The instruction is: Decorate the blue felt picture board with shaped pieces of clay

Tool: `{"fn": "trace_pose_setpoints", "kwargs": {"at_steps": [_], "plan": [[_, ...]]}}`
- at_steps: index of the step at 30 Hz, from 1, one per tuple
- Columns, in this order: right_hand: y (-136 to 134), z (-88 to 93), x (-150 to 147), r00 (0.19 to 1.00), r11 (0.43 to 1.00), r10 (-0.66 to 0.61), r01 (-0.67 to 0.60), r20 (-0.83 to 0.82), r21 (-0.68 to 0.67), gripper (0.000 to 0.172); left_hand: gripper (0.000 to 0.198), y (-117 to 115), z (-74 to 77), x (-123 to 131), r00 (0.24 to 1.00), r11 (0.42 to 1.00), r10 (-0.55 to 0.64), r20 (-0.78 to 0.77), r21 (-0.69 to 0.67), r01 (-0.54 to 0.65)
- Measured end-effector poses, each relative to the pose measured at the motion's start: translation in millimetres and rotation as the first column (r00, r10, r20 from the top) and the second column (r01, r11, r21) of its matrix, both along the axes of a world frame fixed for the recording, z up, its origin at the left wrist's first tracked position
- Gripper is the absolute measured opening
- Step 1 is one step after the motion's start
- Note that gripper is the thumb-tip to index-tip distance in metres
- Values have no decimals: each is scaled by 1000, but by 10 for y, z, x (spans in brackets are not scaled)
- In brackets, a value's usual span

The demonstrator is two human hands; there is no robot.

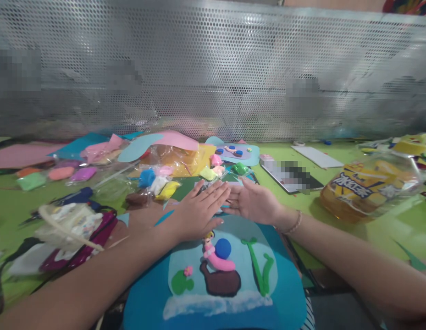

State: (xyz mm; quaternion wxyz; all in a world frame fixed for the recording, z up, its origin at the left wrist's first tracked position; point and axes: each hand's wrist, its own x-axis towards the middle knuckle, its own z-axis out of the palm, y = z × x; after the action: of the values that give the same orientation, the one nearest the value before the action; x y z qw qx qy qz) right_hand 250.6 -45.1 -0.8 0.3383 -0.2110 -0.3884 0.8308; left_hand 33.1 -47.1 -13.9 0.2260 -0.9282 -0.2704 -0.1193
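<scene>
My left hand [201,211] is stretched flat, palm down, its fingertips overlapping the fingers of my right hand [254,201]. My right hand is turned palm inward with its fingers extended. Whether anything lies between the palms is hidden. Just below them is a blue board [147,302] with a light blue panel [268,256]. On the panel are clay shapes: a pink figure [219,262], a blue ball [223,248], a brown piece [223,282], green stalks [258,270] and a green clump [181,282] with a pink flower. A white-blue clay strip [216,305] runs along its bottom.
Bags of coloured clay [157,181] lie beyond my left hand. A plastic bottle of amber drink [367,188] lies at right, near a tablet-like device [290,176]. A magenta pouch [75,247] sits at left. A perforated metal panel [213,68] stands behind.
</scene>
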Motion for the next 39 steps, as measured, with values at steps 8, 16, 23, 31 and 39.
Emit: {"fn": "trace_pose_setpoints", "kwargs": {"at_steps": [8, 16, 23, 31, 39], "plan": [[-31, -33, -74, 993, 995, -49, 38, 107, 97, 41, 71, 49, -43, -8, 986, 978, -115, 124, -158, 134], [13, -64, -79, 984, 995, -40, 23, 171, 99, 38, 70, 67, -78, 29, 963, 962, -120, 240, -210, 172], [82, -94, -37, 932, 962, -246, 200, 265, 187, 37, 68, 38, -35, 8, 960, 964, -85, 267, -222, 147], [160, -198, -12, 898, 910, -352, 262, 264, 322, 31, 64, 35, -35, -5, 968, 973, -93, 232, -187, 139], [141, -104, 13, 939, 955, -269, 231, 216, 187, 31, 60, 34, -25, -2, 968, 971, -94, 234, -192, 141]]}}
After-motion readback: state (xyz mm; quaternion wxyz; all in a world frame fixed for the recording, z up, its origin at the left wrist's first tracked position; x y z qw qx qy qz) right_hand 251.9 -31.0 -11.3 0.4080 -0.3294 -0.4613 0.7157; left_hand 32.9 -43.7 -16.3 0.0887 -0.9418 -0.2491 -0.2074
